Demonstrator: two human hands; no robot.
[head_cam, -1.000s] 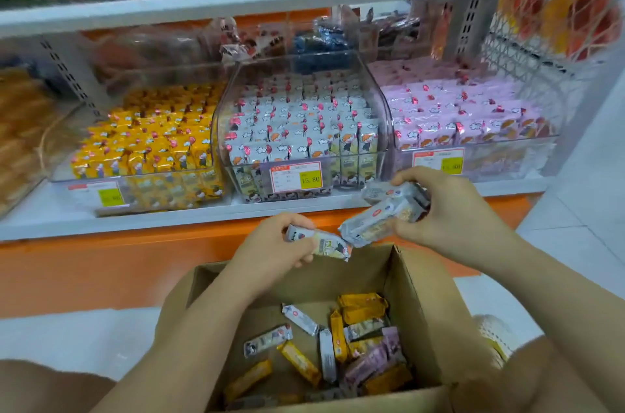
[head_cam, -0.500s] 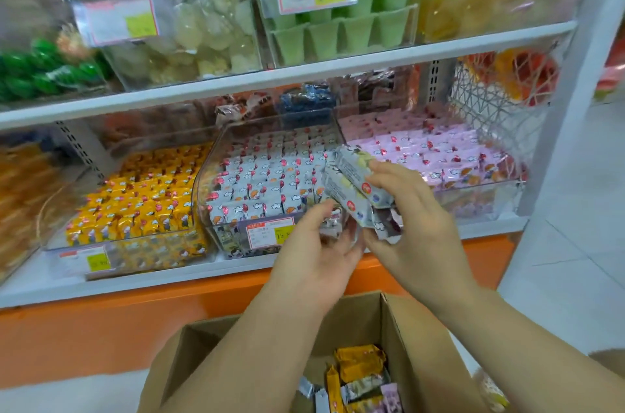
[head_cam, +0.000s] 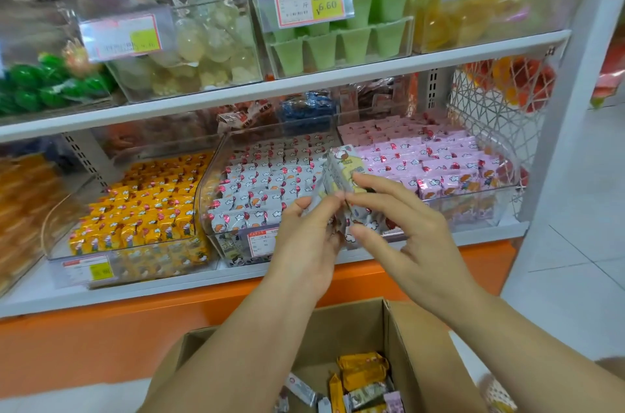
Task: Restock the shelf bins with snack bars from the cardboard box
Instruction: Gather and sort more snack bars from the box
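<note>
Both hands are raised in front of the middle clear bin [head_cam: 206, 209], which holds rows of grey-white snack bars. My left hand [head_cam: 307, 243] and my right hand [head_cam: 402, 226] together pinch a small stack of grey-white snack bars [head_cam: 341, 175] at the bin's front right corner. To the left stands a bin of yellow bars [head_cam: 135, 206], to the right a bin of pink bars [head_cam: 436, 158]. The cardboard box [head_cam: 416, 362] sits open below, with several yellow, grey and pink bars [head_cam: 362, 378] in its bottom.
The white lower shelf [head_cam: 169, 290] has an orange base [head_cam: 84, 345] beneath it. The upper shelf [head_cam: 304, 87] carries clear bins of jellies and green cups with price tags. A white upright post [head_cam: 575, 108] bounds the shelf on the right, with tiled floor beyond.
Both hands rose from above the box to the middle bin, carrying the grey-white bars and bringing them together into one stack. The view tilted upward, so less of the box shows.
</note>
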